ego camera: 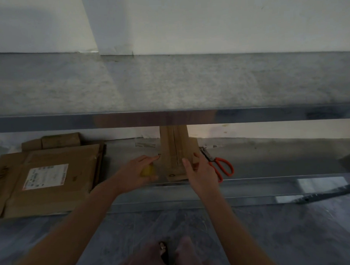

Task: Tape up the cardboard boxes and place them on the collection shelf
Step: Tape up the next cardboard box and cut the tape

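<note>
Nearest, at 6 o'clock, both bare forearms are stretched out over the grey floor (273, 238) and across the front rail of the lower metal shelf (251, 187).

The cardboard box (175, 146) is set on that lower shelf just past the rail, dead centre. There's bare shelf on both sides, with way more room out toward 3 o'clock.

The left hand (134, 169) is laid at the box's 9 o'clock, fingers stretched so the index tip reaches its left edge. A yellow object (147, 171) is tucked under the palm, but whether it's actually gripped can't be told.

The right hand (200, 172) is spread flat against the box's right side, nothing pinched.

The box is plain brown, with a dark seam down the middle of its top and a small printed symbol at the near end. Its far end is hidden behind the upper shelf (168, 83).

Orange-handled scissors (221, 166) are lying just beside the right hand. A stack of flattened cardboard (73, 195) is parked well apart at 9 o'clock.
</note>
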### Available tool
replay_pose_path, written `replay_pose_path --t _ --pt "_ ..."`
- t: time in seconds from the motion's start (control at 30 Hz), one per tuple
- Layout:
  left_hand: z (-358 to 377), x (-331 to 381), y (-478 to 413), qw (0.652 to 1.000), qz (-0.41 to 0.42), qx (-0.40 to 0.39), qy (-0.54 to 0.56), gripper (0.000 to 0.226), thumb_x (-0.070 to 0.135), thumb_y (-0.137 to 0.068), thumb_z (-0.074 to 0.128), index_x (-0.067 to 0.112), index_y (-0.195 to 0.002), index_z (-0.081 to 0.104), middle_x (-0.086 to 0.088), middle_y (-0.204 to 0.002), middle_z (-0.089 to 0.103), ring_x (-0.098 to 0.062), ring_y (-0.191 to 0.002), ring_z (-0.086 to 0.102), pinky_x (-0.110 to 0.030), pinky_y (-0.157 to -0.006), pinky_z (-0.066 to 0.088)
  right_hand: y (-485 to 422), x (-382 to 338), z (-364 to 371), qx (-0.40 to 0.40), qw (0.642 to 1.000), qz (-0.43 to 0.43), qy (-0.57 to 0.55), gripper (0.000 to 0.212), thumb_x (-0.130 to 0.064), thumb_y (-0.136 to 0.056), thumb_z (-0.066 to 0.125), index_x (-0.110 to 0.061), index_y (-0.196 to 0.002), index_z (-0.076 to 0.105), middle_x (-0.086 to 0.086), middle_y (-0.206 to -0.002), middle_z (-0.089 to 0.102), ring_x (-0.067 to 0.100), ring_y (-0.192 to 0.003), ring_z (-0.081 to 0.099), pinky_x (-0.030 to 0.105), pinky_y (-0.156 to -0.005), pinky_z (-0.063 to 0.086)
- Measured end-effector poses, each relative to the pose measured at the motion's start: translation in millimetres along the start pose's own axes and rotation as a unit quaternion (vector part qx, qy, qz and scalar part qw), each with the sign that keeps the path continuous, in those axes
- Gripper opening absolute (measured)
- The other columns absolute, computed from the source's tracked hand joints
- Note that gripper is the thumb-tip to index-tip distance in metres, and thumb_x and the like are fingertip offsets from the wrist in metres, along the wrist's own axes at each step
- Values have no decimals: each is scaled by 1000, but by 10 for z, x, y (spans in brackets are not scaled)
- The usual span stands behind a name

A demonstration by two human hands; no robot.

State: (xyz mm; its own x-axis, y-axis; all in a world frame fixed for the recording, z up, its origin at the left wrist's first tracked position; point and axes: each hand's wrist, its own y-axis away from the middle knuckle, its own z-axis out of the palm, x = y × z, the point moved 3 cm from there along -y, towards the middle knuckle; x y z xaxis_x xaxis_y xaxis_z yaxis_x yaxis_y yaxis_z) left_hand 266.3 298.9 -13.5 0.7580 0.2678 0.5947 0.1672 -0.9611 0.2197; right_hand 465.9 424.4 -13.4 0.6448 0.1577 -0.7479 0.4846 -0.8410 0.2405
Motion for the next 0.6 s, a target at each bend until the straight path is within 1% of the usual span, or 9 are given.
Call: replay_pose_path --t 0.03,0.07,0.17,0.27,0.37,0.43,0.5,0.53,0.6 --pt "-26 -7 2 1000 -3 11 26 65 49 -85 64 36 -143 37 15 -120 47 -5 -109 48 -27 -97 41 -43 -12 31 11 1000 5 13 48 -53 -97 47 -23 -135 45 -6 -100 64 8 -82 60 24 -71 47" --pt "-52 -18 2 999 -3 25 40 57 43 -85 65 34 -138 44 14 -118 49 -6 -108 49 -26 -96 42 -67 -30 62 16 1000 8 24 49 -51 -98 46 -21 -136 46 -3 -101 65 13 -88 62 28 -75 50" --pt "-114 -65 -4 996 7 85 18 37 36 -84 71 30 -119 61 13 -113 57 -8 -102 55 -33 -92 47 -99 41 142 17 999 29 35 51 -52 -99 42 -19 -137 46 2 -108 67 21 -98 63 33 -81 51" --pt "-132 -79 -52 989 -14 140 -48 33 39 -80 72 31 -112 65 11 -113 65 -13 -102 60 -37 -92 48 -99 81 118 24 999 32 31 47 -52 -98 43 -21 -130 54 -2 -100 68 16 -89 64 29 -74 49" --pt "-71 -121 -119 989 -51 114 -77 37 42 -81 70 31 -115 64 9 -113 65 -14 -103 60 -33 -91 47 -109 77 131 27 999 28 17 40 -50 -98 45 -22 -123 57 -5 -95 65 15 -89 63 28 -72 45" --pt "-44 -145 -126 993 -68 93 -4 42 42 -78 75 32 -117 62 14 -112 62 -7 -100 57 -24 -86 44 -93 85 130 28 999 23 10 39 -49 -99 44 -22 -124 56 -5 -95 65 15 -90 64 28 -72 46" --pt "-43 -157 -101 990 -75 70 98 48 35 -74 80 35 -116 58 19 -109 59 1 -96 55 -16 -80 40 -79 130 113 24 999 30 -15 46 -50 -98 46 -21 -133 51 -5 -101 64 13 -91 62 27 -77 49" --pt "-45 -160 -90 988 -71 59 126 46 31 -74 81 36 -112 57 19 -108 59 3 -95 54 -16 -78 41 -76 156 97 22 999 34 -34 49 -50 -96 49 -21 -136 49 -4 -105 65 11 -93 62 28 -80 52" --pt "-55 -168 -76 988 -58 46 138 39 27 -73 82 35 -103 58 15 -105 61 0 -94 55 -19 -76 42 -72 204 80 19 997 36 -60 55 -51 -93 54 -21 -138 49 -1 -113 67 10 -96 63 32 -85 55"
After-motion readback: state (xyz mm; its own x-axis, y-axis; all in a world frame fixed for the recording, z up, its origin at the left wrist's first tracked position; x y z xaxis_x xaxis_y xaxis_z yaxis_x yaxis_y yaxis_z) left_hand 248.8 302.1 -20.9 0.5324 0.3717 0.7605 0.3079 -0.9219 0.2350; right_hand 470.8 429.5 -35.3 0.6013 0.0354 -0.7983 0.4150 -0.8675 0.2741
